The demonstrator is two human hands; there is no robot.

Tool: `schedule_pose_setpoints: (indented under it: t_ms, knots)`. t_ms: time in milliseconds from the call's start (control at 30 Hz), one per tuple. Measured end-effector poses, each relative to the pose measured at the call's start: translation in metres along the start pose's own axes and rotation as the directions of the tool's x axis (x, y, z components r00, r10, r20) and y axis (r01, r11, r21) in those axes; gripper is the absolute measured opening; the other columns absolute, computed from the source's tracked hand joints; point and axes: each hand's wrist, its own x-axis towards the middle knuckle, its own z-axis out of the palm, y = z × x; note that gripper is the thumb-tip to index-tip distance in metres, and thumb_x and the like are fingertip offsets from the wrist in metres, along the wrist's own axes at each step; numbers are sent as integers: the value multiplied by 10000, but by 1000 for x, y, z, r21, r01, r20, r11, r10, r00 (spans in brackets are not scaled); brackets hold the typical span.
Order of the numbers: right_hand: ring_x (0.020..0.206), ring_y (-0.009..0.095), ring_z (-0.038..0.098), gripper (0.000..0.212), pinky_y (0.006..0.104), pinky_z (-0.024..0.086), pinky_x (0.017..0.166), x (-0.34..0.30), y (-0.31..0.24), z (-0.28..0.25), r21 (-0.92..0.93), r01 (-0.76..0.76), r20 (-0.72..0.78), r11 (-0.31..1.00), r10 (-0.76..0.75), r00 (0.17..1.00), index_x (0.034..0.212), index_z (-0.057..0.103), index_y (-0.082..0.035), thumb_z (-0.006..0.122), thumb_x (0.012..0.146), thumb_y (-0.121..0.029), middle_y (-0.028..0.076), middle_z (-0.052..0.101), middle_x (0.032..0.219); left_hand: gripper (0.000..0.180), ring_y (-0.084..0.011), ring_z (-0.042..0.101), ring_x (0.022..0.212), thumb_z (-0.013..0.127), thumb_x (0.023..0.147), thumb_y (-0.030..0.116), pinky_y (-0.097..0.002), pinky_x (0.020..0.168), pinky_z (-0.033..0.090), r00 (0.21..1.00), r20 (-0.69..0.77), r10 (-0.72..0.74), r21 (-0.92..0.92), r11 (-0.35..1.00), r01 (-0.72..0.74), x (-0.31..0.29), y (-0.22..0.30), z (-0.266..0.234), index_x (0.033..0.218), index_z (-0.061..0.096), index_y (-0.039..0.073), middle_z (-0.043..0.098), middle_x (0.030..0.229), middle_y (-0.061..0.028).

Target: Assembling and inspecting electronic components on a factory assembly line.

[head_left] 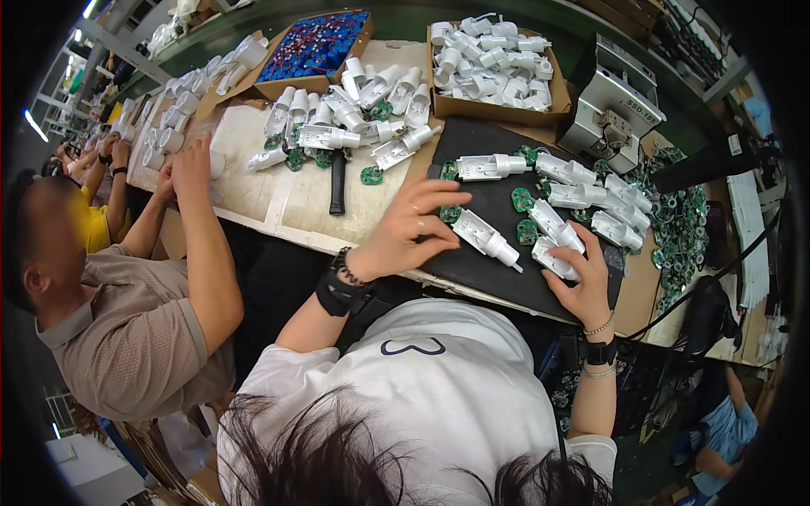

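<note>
Right hand [588,285]: thumb and fingers closed on a white housing [557,260], near side of the black mat [494,199]; left hand [434,226]: empty, fingers parted, beside a second housing [483,236]. Crowding the right hand: further housings [577,195]; left, a black handle [337,184]; right, heaped green circuit boards [679,223]. Far right: metal box [606,105], dark lettering on its side.

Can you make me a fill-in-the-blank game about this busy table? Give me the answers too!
1. The person's right hand is on a case coloured ____.
2. The mat under that case is coloured ____.
3. The boards heaped toward the picture's right are mostly the colour ____.
4. The blue parts at the back lie to the ____ (left or right) of the box heaped with white parts.

Missing words: white; black; green; left.
</note>
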Motion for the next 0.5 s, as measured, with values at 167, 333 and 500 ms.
schedule_pose_setpoints:
  t_ms: [167, 333, 500]
  knots:
    - [1110, 357, 529, 325, 390, 438, 914, -3, 0, -1, -7, -4, 0, 1000, 4, 1000, 931, 656, -83, 745, 619, -70, 185, 487, 1260, 124, -304, 512, 1145, 753, 646, 18, -449, 990, 350, 974, -148, -172, -145, 978, 151, -31, 27, -42, 720, 664, 63, 622, 1145, -138]
    - [1114, 363, 525, 325, 392, 433, 922, -2, 0, -2, 8, -1, 5, 1000, 1, 1000, 932, 655, -83, 745, 619, -72, 188, 489, 1258, 92, -280, 634, 879, 739, 665, 33, -363, 809, 488, 742, 447, -500, -286, 706, 648, -85, 29, -60, 730, 674, 29, 647, 1049, -152]
    - [1109, 362, 527, 321, 391, 436, 917, -1, 0, -2, -1, 4, -4, 1000, -4, 1000, 926, 652, -82, 747, 619, -75, 186, 492, 1253, 348, -279, 632, 759, 725, 695, 120, -355, 718, 513, 310, 594, -743, 608, 666, 431, -110, 44, -50, 1020, 623, 48, 638, 984, -161]
